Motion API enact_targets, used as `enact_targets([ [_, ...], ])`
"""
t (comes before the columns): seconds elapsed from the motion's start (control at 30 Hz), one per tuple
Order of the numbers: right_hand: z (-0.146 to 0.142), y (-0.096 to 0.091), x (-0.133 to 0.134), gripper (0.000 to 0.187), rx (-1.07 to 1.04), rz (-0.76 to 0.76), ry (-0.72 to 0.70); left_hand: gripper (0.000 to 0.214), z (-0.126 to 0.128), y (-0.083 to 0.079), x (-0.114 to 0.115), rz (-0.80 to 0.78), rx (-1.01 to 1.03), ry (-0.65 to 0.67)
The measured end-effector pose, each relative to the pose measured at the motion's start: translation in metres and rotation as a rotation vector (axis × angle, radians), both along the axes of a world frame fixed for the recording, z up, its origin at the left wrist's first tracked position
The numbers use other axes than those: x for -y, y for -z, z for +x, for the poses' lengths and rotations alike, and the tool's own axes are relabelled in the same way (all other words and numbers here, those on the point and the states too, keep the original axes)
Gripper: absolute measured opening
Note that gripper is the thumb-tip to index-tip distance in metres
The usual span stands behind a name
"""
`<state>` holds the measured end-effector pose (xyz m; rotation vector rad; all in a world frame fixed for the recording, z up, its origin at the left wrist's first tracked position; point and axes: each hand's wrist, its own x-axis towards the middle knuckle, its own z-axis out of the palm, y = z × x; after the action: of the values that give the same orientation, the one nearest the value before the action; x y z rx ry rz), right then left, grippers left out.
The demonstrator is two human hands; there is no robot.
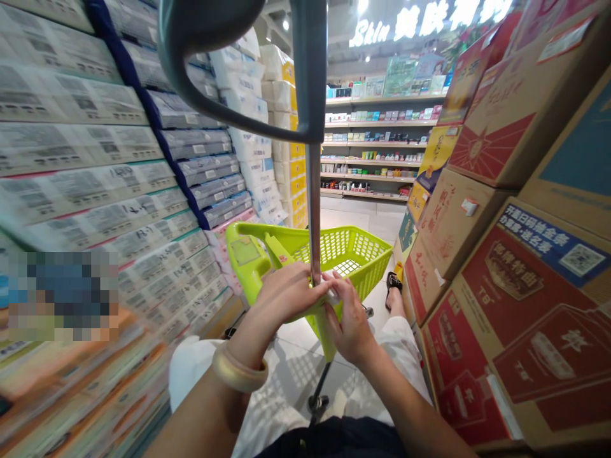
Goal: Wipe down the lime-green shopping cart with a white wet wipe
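Note:
A lime-green trolley basket (pixel 370 272) with lattice sides stands on wheels between my legs. Above it rises a metal shaft (pixel 314 210), topped by a grey looped handle (pixel 305 130) close to the camera. My left hand (pixel 289 294), with a pale bangle (pixel 238 372) on its wrist, closes around the shaft's lower end at the basket's near edge. Just beside it, my right hand (pixel 351 318) has its fingers bent together against the same spot. A small pale thing shows between the hands; the right hand's fingers hide most of it.
Stacked packs (pixel 90 143) line the left side, with paper packages (pixel 286 108) farther along. Cardboard cartons (pixel 482 216) are piled close on my right. Shelves of small goods (pixel 377 137) stand beyond the tiled floor (pixel 358 216) ahead. A blurred-out patch (pixel 64 296) covers something at left.

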<state>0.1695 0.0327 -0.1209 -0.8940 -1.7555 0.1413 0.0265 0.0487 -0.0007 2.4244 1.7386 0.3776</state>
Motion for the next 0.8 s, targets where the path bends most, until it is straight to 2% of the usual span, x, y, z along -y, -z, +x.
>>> enact_targets([
  [0.07, 0.0, -0.002, 0.004, 0.045, 0.005, -0.022, -0.021, 0.046, -0.005, 0.002, -0.002, 0.003, -0.009, 0.023],
  [0.17, 0.006, -0.014, 0.009, 0.042, 0.018, -0.043, 0.022, 0.037, -0.011, 0.001, -0.002, -0.015, -0.039, -0.011],
  [0.33, 0.019, -0.052, 0.022, 0.045, 0.015, 0.065, 0.187, 0.025, -0.015, -0.004, -0.001, -0.058, -0.105, -0.062],
  [0.47, 0.019, -0.075, 0.032, 0.03, 0.028, 0.138, 0.168, 0.023, -0.016, -0.007, 0.0, -0.044, -0.069, -0.038],
  [0.6, 0.013, -0.083, 0.035, 0.014, 0.049, 0.163, 0.13, 0.023, -0.018, -0.007, 0.003, -0.005, -0.054, -0.03],
  [0.8, 0.007, -0.088, 0.035, 0.015, 0.094, 0.191, 0.127, 0.023, -0.018, -0.007, 0.004, 0.066, -0.056, -0.012],
])
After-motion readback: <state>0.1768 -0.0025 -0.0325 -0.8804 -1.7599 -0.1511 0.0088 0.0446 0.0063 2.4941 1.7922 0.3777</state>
